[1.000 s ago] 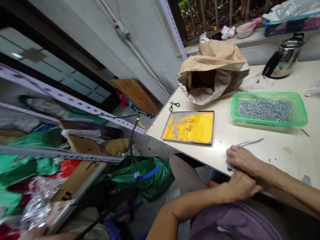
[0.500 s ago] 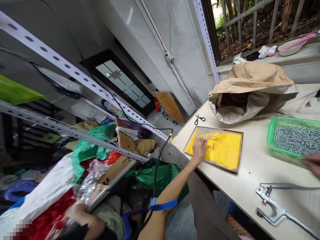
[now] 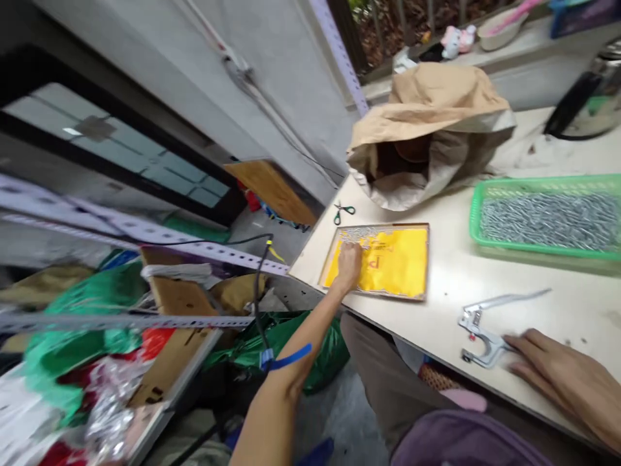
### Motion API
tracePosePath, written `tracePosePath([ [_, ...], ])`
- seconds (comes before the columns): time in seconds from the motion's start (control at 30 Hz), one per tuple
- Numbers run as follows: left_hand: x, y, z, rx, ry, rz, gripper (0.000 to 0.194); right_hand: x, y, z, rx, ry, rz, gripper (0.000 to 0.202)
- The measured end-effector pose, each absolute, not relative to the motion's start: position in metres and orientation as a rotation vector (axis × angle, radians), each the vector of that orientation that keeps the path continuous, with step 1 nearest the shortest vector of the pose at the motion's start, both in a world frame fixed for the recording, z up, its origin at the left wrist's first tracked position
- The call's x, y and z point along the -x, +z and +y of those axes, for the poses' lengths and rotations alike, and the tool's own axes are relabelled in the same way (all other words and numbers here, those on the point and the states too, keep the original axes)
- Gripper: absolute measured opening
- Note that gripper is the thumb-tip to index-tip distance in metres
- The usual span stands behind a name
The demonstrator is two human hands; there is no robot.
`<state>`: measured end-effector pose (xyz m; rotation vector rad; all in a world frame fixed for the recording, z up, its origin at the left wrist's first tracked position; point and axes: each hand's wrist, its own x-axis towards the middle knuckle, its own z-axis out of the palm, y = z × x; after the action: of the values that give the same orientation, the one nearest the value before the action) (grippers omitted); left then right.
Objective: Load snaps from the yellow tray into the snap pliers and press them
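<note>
My left hand point(image 3: 350, 264) rests, fingers curled closed, over the left part of a shallow tray point(image 3: 423, 262) lined with a yellow printed sheet point(image 3: 395, 259). Small silver metal pieces point(image 3: 356, 234) lie along the tray's far left edge, by the fingertips. What the left fingers pinch, if anything, is hidden. On the table's near right, my right hand point(image 3: 557, 369) closes around the lower handle of metal hand-press pliers point(image 3: 491, 346). Their jaws point left and their upper handle point(image 3: 514, 299) stands spread away. The lower handle is mostly covered by the hand.
A green basket point(image 3: 478, 243) full of small silver metal pieces stands at the right. Behind the tray are an open brown paper bag point(image 3: 446, 97) and small green-handled scissors point(image 3: 345, 210). Metal shelf rails and a cable point(image 3: 259, 291) cross the left side.
My right hand has come from beside the green basket down to the pliers and taken their lower handle. The left hand stays at the tray. The camera view has turned right.
</note>
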<state>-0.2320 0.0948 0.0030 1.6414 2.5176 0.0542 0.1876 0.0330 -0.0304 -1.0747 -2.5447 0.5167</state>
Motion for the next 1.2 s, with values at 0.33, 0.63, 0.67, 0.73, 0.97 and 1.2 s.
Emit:
tracePosePath([
  [0.33, 0.083, 0.011, 0.012, -1.030, 0.637, 1.715, 0.026, -0.187, -0.016, 0.030, 1.048, 0.400, -2.730, 0.023],
  [0.63, 0.042, -0.004, 0.017, -0.873, 0.349, 1.652, 0.031, -0.184, -0.035, 0.021, 1.051, 0.163, -2.627, 0.030],
  [0.67, 0.042, -0.004, 0.017, -0.896, 0.310, 1.663, 0.029, -0.184, -0.034, 0.022, 1.053, 0.174, -2.638, 0.029],
  [0.73, 0.043, -0.004, 0.017, -0.914, 0.227, 1.676, 0.025, -0.185, -0.029, 0.023, 1.056, 0.205, -2.678, 0.029],
  [0.97, 0.040, -0.008, 0.023, -0.847, 0.051, 1.603, 0.017, -0.183, -0.021, 0.023, 1.095, 0.295, -2.781, 0.027],
  [1.2, 0.037, 0.000, 0.025, -0.782, -0.009, 1.578, 0.020, -0.192, -0.029, 0.042, 1.122, 0.201, -2.771, 0.051],
])
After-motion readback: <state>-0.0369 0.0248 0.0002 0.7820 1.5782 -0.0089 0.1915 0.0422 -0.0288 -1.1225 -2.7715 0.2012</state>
